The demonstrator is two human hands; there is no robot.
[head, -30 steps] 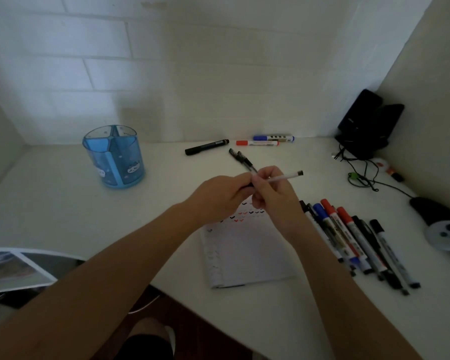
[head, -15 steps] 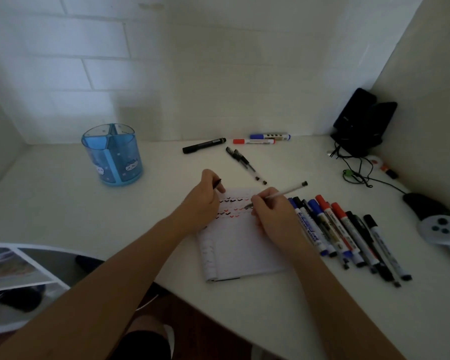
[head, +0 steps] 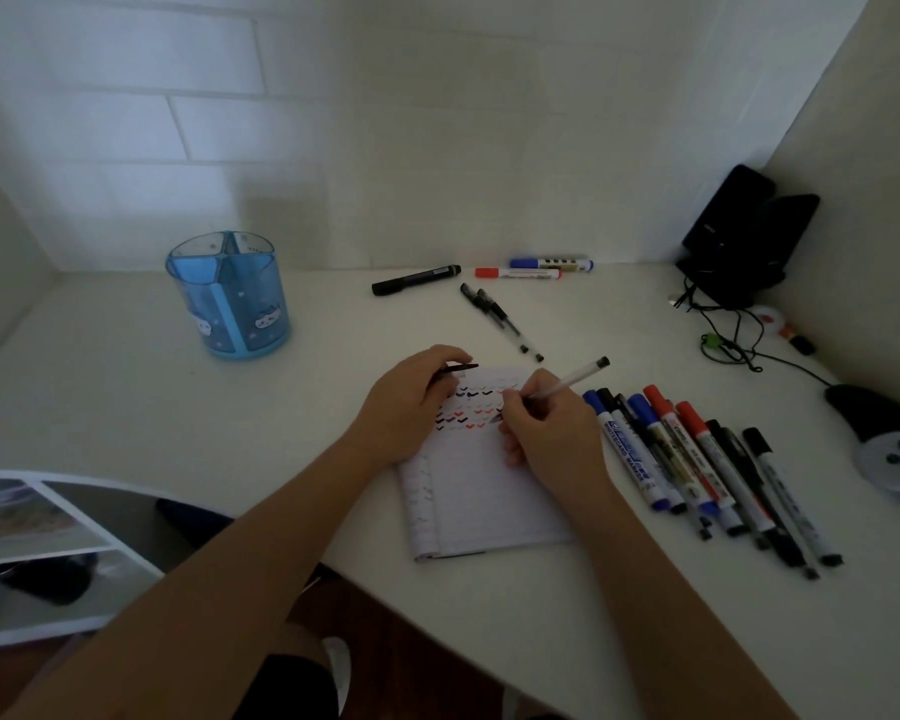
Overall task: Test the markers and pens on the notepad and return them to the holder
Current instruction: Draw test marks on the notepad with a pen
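Head view: at far left on the desk (head: pixel 100 387), a blue divided holder (head: pixel 228 298) is stood upright. A dark cap (head: pixel 458 368) is pinched in the curled left hand (head: pixel 406 407), which is rested on the notepad (head: pixel 479 501). A white pen (head: pixel 572 379) is gripped by the right hand (head: pixel 546 433), tip on the page, tail slanted up and right. Markers (head: pixel 697 459) are laid in a row just beside it.

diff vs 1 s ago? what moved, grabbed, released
The two hands, joined on the white pen above the notepad a second ago, parted and came down. The left hand rests on the notepad's top left, pinching the black cap; the right hand holds the pen angled down at the marks. Nothing let go. Blue holder, marker row and back pens stayed put.
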